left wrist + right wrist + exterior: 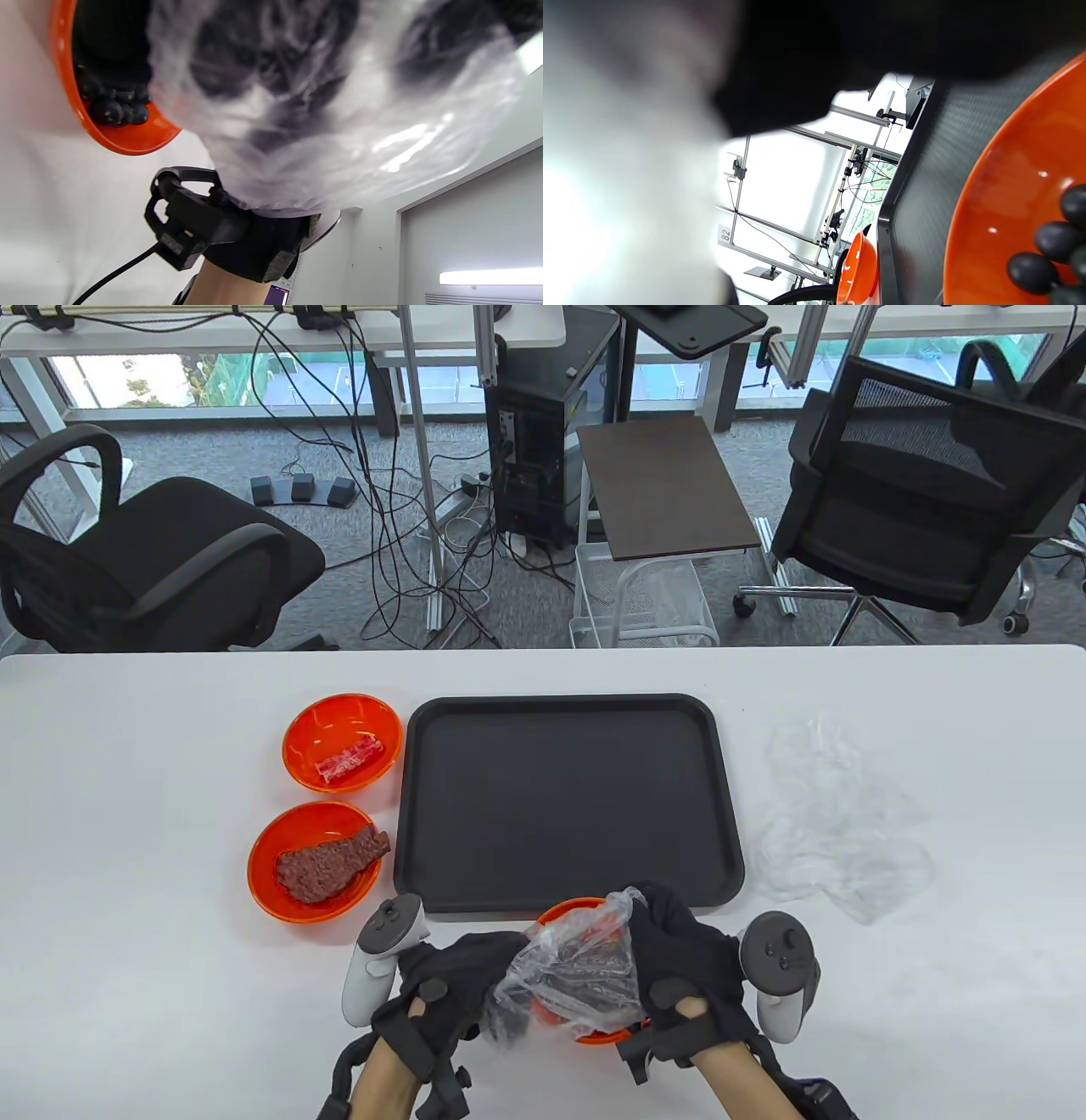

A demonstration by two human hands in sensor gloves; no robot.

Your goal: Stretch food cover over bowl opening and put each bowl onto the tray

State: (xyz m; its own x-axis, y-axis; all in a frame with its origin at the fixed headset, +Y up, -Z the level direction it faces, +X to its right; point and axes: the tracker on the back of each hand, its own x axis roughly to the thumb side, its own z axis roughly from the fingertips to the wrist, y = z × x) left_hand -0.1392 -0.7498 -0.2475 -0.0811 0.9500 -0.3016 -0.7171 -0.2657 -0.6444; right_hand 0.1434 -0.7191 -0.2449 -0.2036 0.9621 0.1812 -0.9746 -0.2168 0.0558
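Note:
An orange bowl [567, 913] with dark round fruit [112, 108] stands at the table's near edge, just in front of the black tray [567, 802]. A clear plastic food cover [573, 971] is bunched above it. My left hand [462, 984] grips the cover's left side. My right hand [679, 959] grips its right side, fingers over the bowl's far rim. The cover [322, 118] fills most of the left wrist view. In the right wrist view the bowl [1018, 203] lies beside the tray [925, 190].
Two more orange bowls stand left of the tray: one with a red piece of food [342, 742], one with a dark meat slice [314, 861]. Several loose clear covers [836, 823] lie right of the tray. Chairs and cables are beyond the table.

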